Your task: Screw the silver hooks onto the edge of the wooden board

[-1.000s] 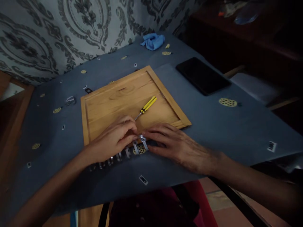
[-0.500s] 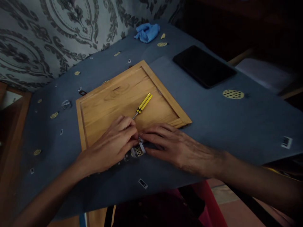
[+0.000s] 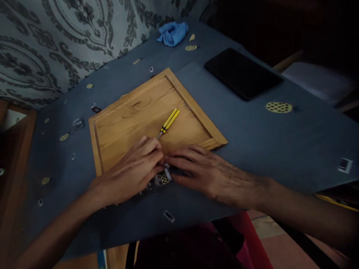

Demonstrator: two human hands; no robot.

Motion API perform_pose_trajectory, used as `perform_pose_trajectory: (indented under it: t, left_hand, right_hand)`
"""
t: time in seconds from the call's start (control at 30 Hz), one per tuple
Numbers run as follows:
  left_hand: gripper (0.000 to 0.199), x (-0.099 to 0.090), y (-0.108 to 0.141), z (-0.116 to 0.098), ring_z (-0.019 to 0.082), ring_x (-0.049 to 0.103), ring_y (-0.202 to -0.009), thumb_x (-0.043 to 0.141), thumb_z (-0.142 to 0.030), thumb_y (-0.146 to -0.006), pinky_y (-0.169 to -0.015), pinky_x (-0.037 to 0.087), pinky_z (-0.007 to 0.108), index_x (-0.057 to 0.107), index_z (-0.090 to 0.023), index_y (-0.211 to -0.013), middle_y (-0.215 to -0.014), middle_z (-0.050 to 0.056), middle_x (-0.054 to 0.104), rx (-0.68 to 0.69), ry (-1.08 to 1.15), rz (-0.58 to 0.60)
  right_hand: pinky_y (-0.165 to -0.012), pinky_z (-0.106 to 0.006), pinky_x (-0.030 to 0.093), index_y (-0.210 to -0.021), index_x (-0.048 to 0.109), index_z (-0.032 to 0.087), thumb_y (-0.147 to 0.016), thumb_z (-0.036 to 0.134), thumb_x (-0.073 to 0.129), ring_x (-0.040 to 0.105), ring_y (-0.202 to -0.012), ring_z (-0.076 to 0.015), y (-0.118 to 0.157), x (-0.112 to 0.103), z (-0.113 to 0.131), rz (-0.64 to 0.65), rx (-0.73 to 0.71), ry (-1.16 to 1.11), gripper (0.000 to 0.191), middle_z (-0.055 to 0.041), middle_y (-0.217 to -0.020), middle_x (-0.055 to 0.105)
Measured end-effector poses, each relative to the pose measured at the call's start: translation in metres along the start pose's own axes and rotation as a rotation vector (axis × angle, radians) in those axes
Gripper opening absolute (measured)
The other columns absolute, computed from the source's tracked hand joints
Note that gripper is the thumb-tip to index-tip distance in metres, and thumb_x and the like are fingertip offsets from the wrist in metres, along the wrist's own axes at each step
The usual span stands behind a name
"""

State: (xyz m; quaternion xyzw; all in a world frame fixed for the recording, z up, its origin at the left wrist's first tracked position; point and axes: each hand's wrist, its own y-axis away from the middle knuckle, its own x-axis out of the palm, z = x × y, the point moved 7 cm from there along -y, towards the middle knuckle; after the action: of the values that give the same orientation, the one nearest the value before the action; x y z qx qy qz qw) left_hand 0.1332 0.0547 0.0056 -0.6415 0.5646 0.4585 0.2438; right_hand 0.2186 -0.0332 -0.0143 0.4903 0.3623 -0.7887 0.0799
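Observation:
My left hand (image 3: 137, 168) is closed in a pinch over the near edge of the framed wooden panel (image 3: 134, 112); whatever its fingertips grip is hidden. Beside them lies a small silvery piece (image 3: 167, 172), with a yellow dotted print showing next to it. My right hand (image 3: 202, 172) is stretched out, palm down. Its fingertips rest against that silvery piece and the panel's near edge. A screwdriver (image 3: 170, 120) with a yellow and black handle lies on the panel, its shaft running toward my left fingers, which hide the tip.
A black tablet-like slab (image 3: 243, 74) lies on the blue cloth (image 3: 252, 149) at the right. A crumpled blue cloth (image 3: 172, 34) sits at the back. Left of the panel is a small grey or clear item (image 3: 77, 124). A dark loop (image 3: 96, 109) shows at the panel's far-left edge.
The view has shifted slightly. Both hands keep nearly the same position at the panel's near edge, and the screwdriver stays where it was.

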Motion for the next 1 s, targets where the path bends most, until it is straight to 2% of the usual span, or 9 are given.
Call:
perform_pose_trajectory:
  t: [0.47,0.67,0.83,1.0]
  left_hand:
    - [0.014,0.0,-0.0048,0.0033,0.021,0.049,-0.103,0.052,-0.017,-0.097,-0.087,0.045,0.036,0.055,-0.021,-0.085,-0.101,0.003,0.051,-0.023,0.051,0.044]
    - [0.014,-0.0029,-0.0072,0.0025,0.02,0.05,-0.101,0.055,-0.016,-0.096,-0.086,0.043,0.034,0.06,-0.019,-0.083,-0.098,0.002,0.052,-0.037,0.045,0.016]
    - [0.01,-0.0038,-0.0083,0.007,0.016,0.054,-0.094,0.061,-0.013,-0.092,-0.081,0.044,0.029,0.063,-0.019,-0.084,-0.092,0.0,0.054,-0.073,0.161,-0.036]
    - [0.011,-0.003,-0.0088,0.0095,0.017,0.054,-0.091,0.062,-0.015,-0.092,-0.08,0.044,0.03,0.063,-0.019,-0.082,-0.089,0.0,0.054,-0.078,0.2,-0.061]
  right_hand:
    - [-0.092,-0.043,0.053,-0.104,0.069,0.015,-0.101,0.016,0.042,0.057,-0.111,-0.0253,0.0025,0.0,-0.0006,0.042,0.007,-0.022,0.028,-0.0103,-0.113,0.068]
    - [-0.093,-0.043,0.052,-0.108,0.069,0.016,-0.1,0.017,0.045,0.055,-0.115,-0.0248,0.0037,0.0015,-0.0007,0.08,0.014,-0.029,0.025,-0.0109,-0.118,0.067]
    - [-0.093,-0.044,0.053,-0.11,0.068,0.015,-0.099,0.016,0.046,0.056,-0.113,-0.0262,0.0029,0.0007,-0.001,0.078,0.009,-0.039,0.025,-0.0112,-0.114,0.066]
    - [-0.094,-0.043,0.052,-0.108,0.069,0.017,-0.098,0.018,0.05,0.056,-0.113,-0.025,0.0036,0.0025,-0.0017,0.082,0.01,-0.025,0.021,-0.0105,-0.115,0.066]
